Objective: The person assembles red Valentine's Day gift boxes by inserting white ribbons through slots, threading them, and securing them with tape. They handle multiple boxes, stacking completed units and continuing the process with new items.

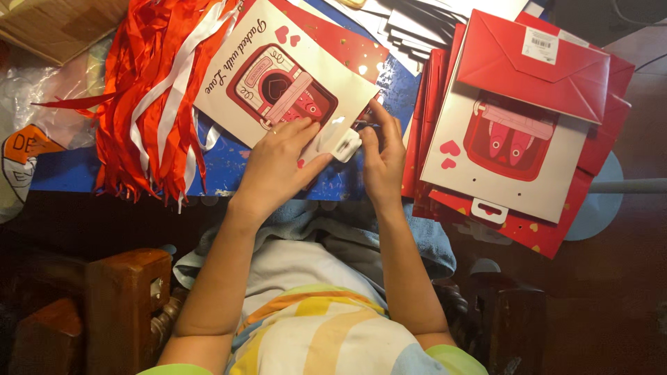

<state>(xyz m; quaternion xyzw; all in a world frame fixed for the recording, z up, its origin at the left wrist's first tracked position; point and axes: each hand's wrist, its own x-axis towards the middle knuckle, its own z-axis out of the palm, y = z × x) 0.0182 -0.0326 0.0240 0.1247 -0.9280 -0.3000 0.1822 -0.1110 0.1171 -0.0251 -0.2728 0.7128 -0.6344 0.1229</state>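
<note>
From my head view, my left hand [274,163] lies flat on a white card [278,87] printed with a red and pink picture, fingers spread and pressing it onto the blue counter [229,163] near its front edge. My right hand [382,156] pinches the card's front corner, where a small white hang tab [345,144] sticks out, thumb and fingertips closed on that tab. The card sits tilted at the middle of the counter, over a red sheet [347,45]. Just to the left, a bundle of red and white ribbons [156,97] crowds the card's left edge. To the right, close beside my right hand, a stack of red and white cards [507,160] spills over the counter's right edge, with a red envelope [535,66] on top.
</note>
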